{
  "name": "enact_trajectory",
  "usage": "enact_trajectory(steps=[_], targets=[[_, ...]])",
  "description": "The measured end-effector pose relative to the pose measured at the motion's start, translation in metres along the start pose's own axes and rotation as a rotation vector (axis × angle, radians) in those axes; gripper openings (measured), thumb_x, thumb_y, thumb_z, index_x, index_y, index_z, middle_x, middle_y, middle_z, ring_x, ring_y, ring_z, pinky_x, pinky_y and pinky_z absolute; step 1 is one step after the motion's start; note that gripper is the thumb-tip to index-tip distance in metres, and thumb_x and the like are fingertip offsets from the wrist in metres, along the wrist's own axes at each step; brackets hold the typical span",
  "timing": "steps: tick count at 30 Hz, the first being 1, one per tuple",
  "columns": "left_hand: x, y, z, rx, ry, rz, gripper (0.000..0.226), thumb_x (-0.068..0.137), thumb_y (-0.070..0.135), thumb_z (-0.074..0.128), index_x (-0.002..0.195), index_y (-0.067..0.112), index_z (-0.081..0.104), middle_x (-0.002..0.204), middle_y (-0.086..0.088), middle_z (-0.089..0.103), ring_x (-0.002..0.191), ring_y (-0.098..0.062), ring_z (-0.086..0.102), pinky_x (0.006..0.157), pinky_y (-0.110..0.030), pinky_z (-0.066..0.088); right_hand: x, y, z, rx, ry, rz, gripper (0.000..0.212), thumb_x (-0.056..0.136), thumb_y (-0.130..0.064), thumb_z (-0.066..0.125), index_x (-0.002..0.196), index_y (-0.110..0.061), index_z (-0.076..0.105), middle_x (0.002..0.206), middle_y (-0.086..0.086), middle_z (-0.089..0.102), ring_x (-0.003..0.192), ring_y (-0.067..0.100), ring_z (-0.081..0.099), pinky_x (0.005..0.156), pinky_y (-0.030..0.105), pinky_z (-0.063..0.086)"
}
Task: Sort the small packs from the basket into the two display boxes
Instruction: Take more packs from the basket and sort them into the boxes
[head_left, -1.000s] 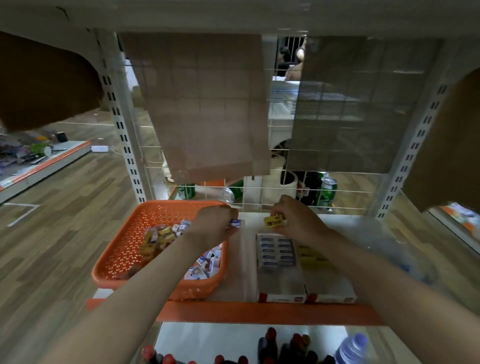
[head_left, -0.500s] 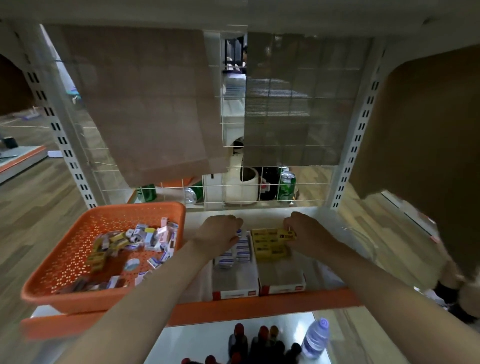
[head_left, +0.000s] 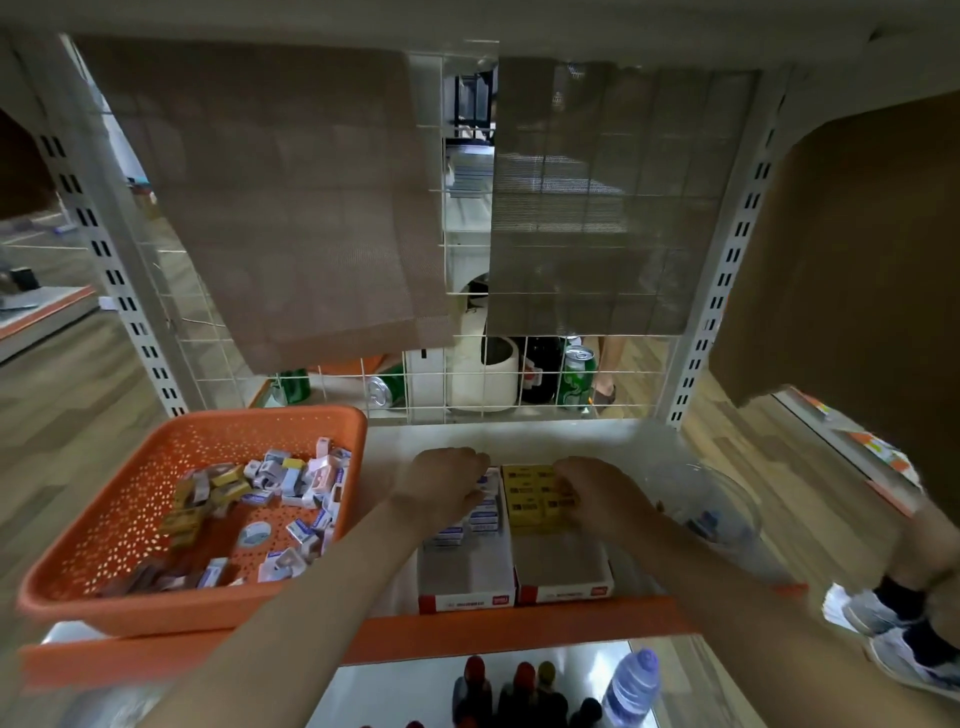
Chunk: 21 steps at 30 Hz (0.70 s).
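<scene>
1. The step in hand looks like placing: both hands are down at the back of the two display boxes on the shelf (head_left: 519, 631), apart from the basket (head_left: 218, 418)
2. The left hand (head_left: 441, 480) is over the blue-and-white packs (head_left: 485, 519) in the left box (head_left: 465, 597). Its grip is curled, knuckles up, and I cannot tell whether it pinches a pack underneath
3. The right hand (head_left: 597, 493) touches the yellow packs (head_left: 530, 493) in the right box (head_left: 563, 592). I cannot tell whether its grip pinches one pack or only presses the row
4. The basket sits just left of the boxes and holds many loose packs (head_left: 291, 488) of both colours. The front half of each box is bare, so much sorting likely remains
5. The next move probably calls for seating each pack flush in its row, letting go without nudging its neighbours, then reaching left to pinch more packs by colour
</scene>
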<state>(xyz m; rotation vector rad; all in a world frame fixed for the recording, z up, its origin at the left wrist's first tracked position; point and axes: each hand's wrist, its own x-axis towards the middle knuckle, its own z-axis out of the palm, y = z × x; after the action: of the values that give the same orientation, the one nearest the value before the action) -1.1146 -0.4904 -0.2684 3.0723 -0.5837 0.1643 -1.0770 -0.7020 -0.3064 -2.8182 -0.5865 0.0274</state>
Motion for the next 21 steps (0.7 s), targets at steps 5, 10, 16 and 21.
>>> enact_trajectory(steps=[5, 10, 16, 21], targets=[[-0.001, -0.004, 0.002, -0.024, -0.001, -0.009, 0.022, 0.095, 0.028, 0.048, 0.111, 0.013, 0.054, 0.113, -0.004, 0.059, 0.101, -0.021, 0.059, 0.085, -0.033, 0.049, 0.002, -0.001, 0.012, -0.050, 0.027, -0.012, 0.021, 0.082, -0.011, 0.061, 0.101, -0.019, 0.060, 0.106, -0.002, 0.056, 0.098, 0.018, 0.058, 0.080, 0.028, 0.046], [0.000, -0.006, 0.003, -0.033, 0.003, 0.004, 0.024, 0.096, 0.029, 0.047, 0.112, 0.013, 0.054, 0.114, -0.004, 0.059, 0.102, -0.021, 0.058, 0.085, -0.032, 0.049, 0.006, -0.004, 0.013, -0.083, 0.048, -0.008, 0.014, 0.084, -0.014, 0.061, 0.098, -0.017, 0.060, 0.107, -0.001, 0.057, 0.098, 0.018, 0.059, 0.073, 0.023, 0.038], [0.001, -0.003, 0.007, -0.040, 0.007, 0.019, 0.025, 0.096, 0.029, 0.047, 0.114, 0.013, 0.054, 0.115, -0.004, 0.059, 0.103, -0.020, 0.059, 0.083, -0.030, 0.048, -0.002, -0.009, 0.006, -0.162, 0.082, -0.005, 0.012, 0.086, -0.015, 0.058, 0.098, -0.018, 0.058, 0.107, -0.002, 0.057, 0.099, 0.018, 0.057, 0.081, 0.029, 0.046], [0.001, -0.001, 0.007, -0.028, 0.007, 0.009, 0.027, 0.096, 0.030, 0.047, 0.117, 0.014, 0.053, 0.117, -0.003, 0.059, 0.104, -0.020, 0.059, 0.080, -0.028, 0.047, 0.001, -0.021, -0.007, -0.028, 0.094, -0.043, 0.030, 0.077, -0.017, 0.068, 0.106, -0.018, 0.060, 0.107, -0.001, 0.054, 0.099, 0.018, 0.055, 0.081, 0.035, 0.048]])
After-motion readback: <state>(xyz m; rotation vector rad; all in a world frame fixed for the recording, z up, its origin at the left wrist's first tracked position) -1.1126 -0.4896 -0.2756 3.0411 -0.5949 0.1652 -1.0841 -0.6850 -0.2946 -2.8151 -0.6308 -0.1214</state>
